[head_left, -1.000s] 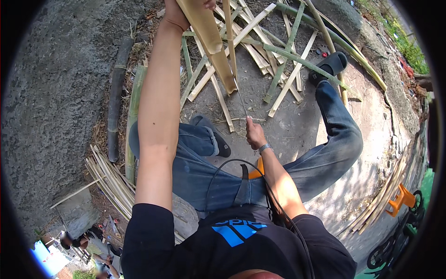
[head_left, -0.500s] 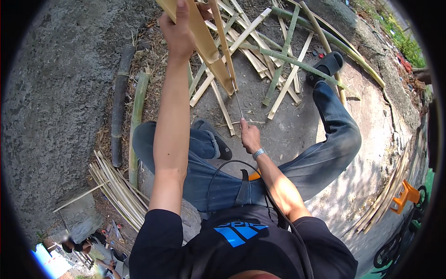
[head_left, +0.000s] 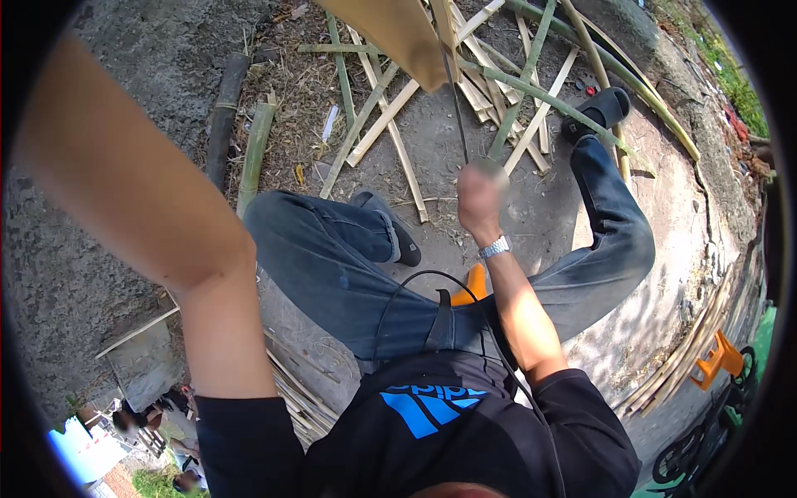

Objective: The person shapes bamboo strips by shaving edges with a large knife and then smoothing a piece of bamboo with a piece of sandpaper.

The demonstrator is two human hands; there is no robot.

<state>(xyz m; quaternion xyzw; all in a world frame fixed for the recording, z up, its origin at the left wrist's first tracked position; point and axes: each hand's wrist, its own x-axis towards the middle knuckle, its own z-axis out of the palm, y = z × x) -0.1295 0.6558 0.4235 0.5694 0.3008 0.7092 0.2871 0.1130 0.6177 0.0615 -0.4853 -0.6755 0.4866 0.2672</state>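
My right hand (head_left: pixel 481 199) is closed round the handle end of a long thin knife (head_left: pixel 462 124), partly blurred. Seen nearly edge-on, the blade runs up into the gap between a wide split bamboo piece (head_left: pixel 390 33) and a narrow bamboo strip (head_left: pixel 445 41). Both bamboo parts pass out of the top of the view, and the wide one has a node near its lower end. My left forearm (head_left: pixel 124 166) stretches up and out at the left. The left hand itself is out of view.
Split bamboo strips (head_left: pixel 386 124) lie crossed on the ground ahead, with green bamboo lengths (head_left: pixel 253 158) at the left. More strips (head_left: pixel 303 398) lie beside my left hip. An orange stool (head_left: pixel 716 358) stands far right. A black cable (head_left: pixel 407 286) hangs across my lap.
My left arm has swung out to the left, its hand leaving the view. The bamboo has come higher and nearer, and my right hand with the knife has shifted up and slightly right.
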